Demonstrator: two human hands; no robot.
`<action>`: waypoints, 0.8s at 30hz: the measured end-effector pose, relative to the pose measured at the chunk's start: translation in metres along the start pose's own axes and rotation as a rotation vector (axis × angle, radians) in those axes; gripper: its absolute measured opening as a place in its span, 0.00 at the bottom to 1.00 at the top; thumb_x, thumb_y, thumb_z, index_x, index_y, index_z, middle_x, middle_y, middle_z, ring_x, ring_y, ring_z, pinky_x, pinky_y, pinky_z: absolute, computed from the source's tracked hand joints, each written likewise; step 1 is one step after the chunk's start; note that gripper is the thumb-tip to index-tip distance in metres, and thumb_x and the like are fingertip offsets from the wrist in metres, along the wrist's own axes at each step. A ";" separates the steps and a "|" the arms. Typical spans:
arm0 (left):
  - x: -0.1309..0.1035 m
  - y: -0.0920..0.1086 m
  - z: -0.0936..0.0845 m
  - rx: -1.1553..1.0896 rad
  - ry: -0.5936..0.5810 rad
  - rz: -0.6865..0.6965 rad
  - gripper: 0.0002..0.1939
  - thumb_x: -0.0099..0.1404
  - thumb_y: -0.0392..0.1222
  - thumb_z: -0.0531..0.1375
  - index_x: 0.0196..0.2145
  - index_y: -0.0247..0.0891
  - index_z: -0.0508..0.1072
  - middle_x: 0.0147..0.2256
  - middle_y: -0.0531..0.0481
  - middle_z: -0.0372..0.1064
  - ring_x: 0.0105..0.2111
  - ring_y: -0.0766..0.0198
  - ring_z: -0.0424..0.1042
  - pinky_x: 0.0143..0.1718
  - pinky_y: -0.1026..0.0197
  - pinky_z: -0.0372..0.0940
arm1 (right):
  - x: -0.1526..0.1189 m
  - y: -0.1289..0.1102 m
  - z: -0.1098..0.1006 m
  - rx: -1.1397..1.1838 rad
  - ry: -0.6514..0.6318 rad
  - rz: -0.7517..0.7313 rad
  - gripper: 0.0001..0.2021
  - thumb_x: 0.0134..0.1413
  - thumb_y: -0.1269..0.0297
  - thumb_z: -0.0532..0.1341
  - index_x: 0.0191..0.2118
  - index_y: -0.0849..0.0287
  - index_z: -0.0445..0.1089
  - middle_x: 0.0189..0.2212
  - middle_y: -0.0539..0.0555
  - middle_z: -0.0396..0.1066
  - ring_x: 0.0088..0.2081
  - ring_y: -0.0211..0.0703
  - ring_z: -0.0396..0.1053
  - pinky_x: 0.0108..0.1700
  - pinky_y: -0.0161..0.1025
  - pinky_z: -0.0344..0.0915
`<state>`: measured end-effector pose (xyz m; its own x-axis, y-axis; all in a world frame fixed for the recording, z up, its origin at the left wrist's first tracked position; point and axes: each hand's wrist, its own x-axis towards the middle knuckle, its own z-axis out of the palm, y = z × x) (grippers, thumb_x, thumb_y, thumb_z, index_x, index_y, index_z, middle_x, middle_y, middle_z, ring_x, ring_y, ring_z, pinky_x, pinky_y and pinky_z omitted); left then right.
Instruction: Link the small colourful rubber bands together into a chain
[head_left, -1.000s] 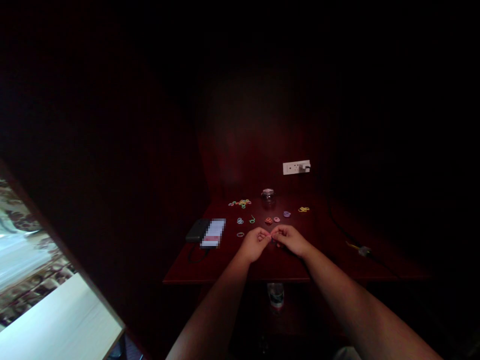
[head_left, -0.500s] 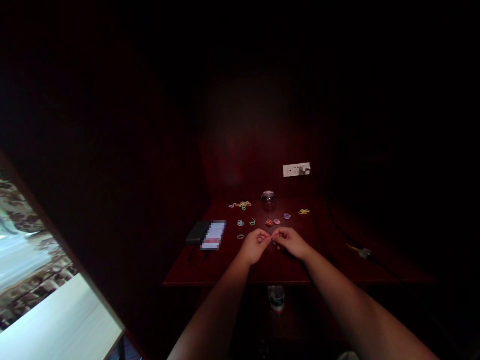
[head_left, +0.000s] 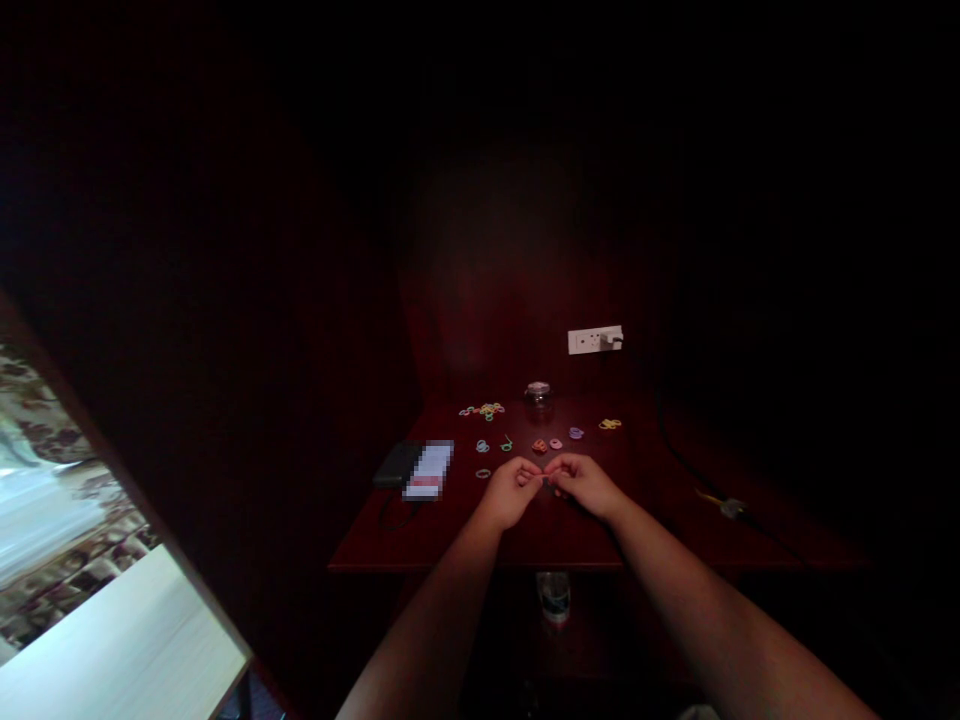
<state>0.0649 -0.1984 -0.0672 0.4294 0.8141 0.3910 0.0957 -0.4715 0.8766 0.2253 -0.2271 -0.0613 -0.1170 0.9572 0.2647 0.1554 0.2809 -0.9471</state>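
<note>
Over the front of the dark red table, my left hand (head_left: 514, 492) and my right hand (head_left: 586, 486) meet fingertip to fingertip. Both are closed in a pinch on a tiny pinkish strip (head_left: 546, 476), which looks like a small hair tie; the fingers hide most of it. Just beyond my hands lie little groups of coloured hair ties: orange-red (head_left: 539, 447), pink (head_left: 556, 444), purple (head_left: 576, 433), green (head_left: 506, 445) and light blue (head_left: 482, 447). A single pale hair tie (head_left: 483, 474) rests left of my left hand.
At the back are a mixed-colour pile of hair ties (head_left: 489, 410), a lidded clear jar (head_left: 538, 400) and yellow hair ties (head_left: 610, 425). A phone (head_left: 429, 470) and a black box (head_left: 394, 465) lie left. A cable connector (head_left: 732, 508) lies right. Below the table edge stands a clear cup (head_left: 555, 600).
The view has shifted very slightly. My fingertips are a little farther apart, and the pinkish strip between them shows more plainly.
</note>
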 end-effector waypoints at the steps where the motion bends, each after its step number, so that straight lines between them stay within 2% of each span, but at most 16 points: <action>1: 0.000 0.000 0.000 -0.001 -0.005 0.001 0.08 0.54 0.40 0.59 0.31 0.32 0.68 0.26 0.50 0.66 0.26 0.70 0.64 0.29 0.67 0.59 | 0.000 0.001 0.000 0.002 0.000 0.002 0.09 0.41 0.63 0.60 0.30 0.64 0.66 0.18 0.48 0.65 0.19 0.32 0.61 0.22 0.30 0.56; 6: -0.001 0.002 0.000 0.010 -0.016 0.003 0.08 0.54 0.40 0.58 0.30 0.32 0.68 0.25 0.50 0.66 0.24 0.71 0.63 0.27 0.68 0.58 | 0.001 0.001 0.000 0.026 -0.015 0.003 0.12 0.41 0.62 0.60 0.32 0.64 0.67 0.19 0.49 0.66 0.20 0.33 0.62 0.23 0.31 0.57; 10: -0.001 0.004 -0.001 0.019 -0.015 0.007 0.08 0.55 0.40 0.58 0.30 0.32 0.69 0.24 0.51 0.66 0.23 0.71 0.62 0.25 0.68 0.57 | 0.000 0.000 0.000 0.025 -0.032 0.015 0.12 0.40 0.60 0.62 0.30 0.64 0.68 0.18 0.49 0.66 0.20 0.33 0.62 0.23 0.31 0.57; 17: 0.000 0.003 0.001 -0.046 -0.001 -0.001 0.09 0.53 0.38 0.60 0.32 0.31 0.68 0.28 0.48 0.68 0.27 0.70 0.66 0.30 0.66 0.61 | -0.001 -0.003 0.000 0.008 -0.019 -0.003 0.13 0.36 0.58 0.65 0.26 0.63 0.66 0.15 0.47 0.62 0.18 0.31 0.58 0.21 0.30 0.54; 24: 0.001 0.002 0.001 -0.101 -0.003 -0.046 0.12 0.51 0.38 0.62 0.33 0.31 0.66 0.27 0.49 0.66 0.26 0.71 0.66 0.30 0.66 0.61 | 0.000 -0.001 -0.002 0.001 -0.014 -0.011 0.14 0.37 0.57 0.64 0.25 0.63 0.64 0.15 0.47 0.63 0.18 0.32 0.59 0.21 0.31 0.55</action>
<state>0.0668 -0.1991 -0.0654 0.4296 0.8328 0.3492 0.0243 -0.3972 0.9174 0.2269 -0.2277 -0.0602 -0.1321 0.9530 0.2726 0.1534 0.2914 -0.9442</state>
